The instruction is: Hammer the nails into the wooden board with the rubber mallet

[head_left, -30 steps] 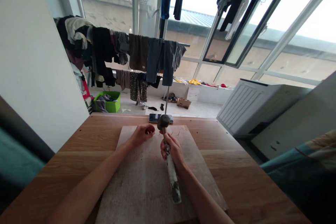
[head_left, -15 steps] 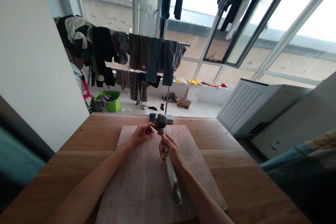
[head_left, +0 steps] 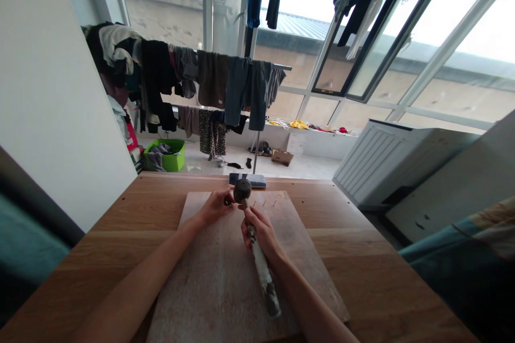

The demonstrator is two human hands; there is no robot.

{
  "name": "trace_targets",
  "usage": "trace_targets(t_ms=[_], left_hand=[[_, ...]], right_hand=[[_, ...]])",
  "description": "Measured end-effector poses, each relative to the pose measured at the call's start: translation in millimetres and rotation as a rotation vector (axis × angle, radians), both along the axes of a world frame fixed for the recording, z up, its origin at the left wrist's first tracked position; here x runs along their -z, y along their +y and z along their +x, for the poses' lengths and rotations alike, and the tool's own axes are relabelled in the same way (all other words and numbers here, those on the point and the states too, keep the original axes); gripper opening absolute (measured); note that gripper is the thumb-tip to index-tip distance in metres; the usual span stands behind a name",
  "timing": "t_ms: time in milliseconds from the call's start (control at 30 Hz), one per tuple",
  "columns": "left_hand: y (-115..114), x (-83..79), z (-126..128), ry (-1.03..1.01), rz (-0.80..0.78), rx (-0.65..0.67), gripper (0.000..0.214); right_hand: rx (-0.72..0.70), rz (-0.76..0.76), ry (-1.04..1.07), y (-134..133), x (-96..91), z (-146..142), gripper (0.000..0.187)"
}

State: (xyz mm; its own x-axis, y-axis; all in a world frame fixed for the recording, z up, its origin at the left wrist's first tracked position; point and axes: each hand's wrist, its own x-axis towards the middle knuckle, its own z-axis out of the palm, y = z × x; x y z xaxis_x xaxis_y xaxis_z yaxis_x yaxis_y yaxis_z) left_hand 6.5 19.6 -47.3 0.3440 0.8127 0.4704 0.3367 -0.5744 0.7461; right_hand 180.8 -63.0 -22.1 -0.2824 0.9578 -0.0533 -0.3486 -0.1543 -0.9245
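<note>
Right hand (head_left: 260, 233) closed around the hammer (head_left: 257, 249) high on its handle, near the head; handle running back toward the body, worn and pale. Hammer head (head_left: 242, 191) dark, raised just above the far part of the wooden board (head_left: 225, 278), just beside the left hand (head_left: 217, 205). Left hand resting on the board, fingers pinched together at the spot below the hammer head; whatever is pinched too small to make out. Several small nails (head_left: 269, 203) standing in a row on the board, right of the hammer head. Board lying flat on the wooden table (head_left: 362, 257). Phone (head_left: 247, 179) at the far table edge, beyond the hammer head. Drying rack (head_left: 225, 86) with clothes and a green basket (head_left: 166, 154) on the floor behind.
</note>
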Motion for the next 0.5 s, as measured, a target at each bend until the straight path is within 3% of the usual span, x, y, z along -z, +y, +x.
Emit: trace_targets(t_ms=[200, 333, 433, 500], left_hand=[[1.7, 2.7, 0.1, 0.040, 0.007, -0.006, 0.022], [0.6, 2.0, -0.5, 0.073, -0.027, 0.013, 0.038], [-4.1, -8.1, 3.0, 0.122, 0.031, -0.101, 0.048], [-12.1, -20.1, 10.5, 0.175, 0.108, -0.160, 0.042]], right_hand=[[-0.014, -0.013, -0.031, -2.2, -1.9, -0.8, 0.057], [0.021, 0.009, 0.022, -0.8, -2.0, 2.0, 0.054], [0.101, 0.032, 0.100, -0.1, -5.3, 8.0, 0.051], [0.181, 0.052, 0.145, 0.4, -9.3, 14.1, 0.047]])
